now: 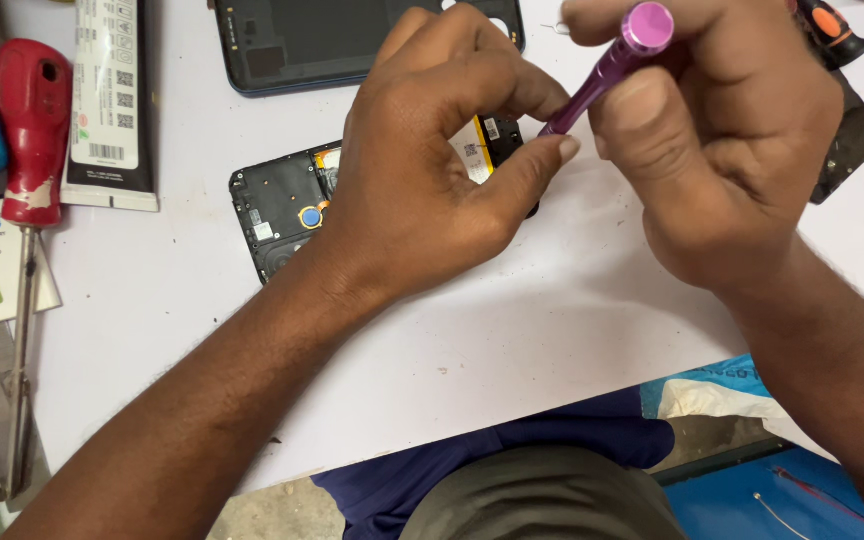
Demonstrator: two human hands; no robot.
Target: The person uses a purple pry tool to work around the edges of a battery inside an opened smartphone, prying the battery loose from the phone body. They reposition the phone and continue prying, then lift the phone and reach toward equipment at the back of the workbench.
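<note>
An opened black phone (277, 205) lies face down on the white table (512, 320), its inner board and a blue round part showing. My left hand (422, 170) rests over its middle, fingers curled, thumb and forefinger meeting at the shaft of a purple screwdriver (607, 65). My right hand (722, 130) grips the screwdriver's handle from above, tilted down to the left. The tip is hidden behind my left fingers.
A dark phone back cover (302, 45) lies at the far edge. A red-handled screwdriver (27, 200) and a black-and-white battery box (112, 100) lie at the left. An orange-black tool (832, 30) and a dark part (852, 140) sit at the right.
</note>
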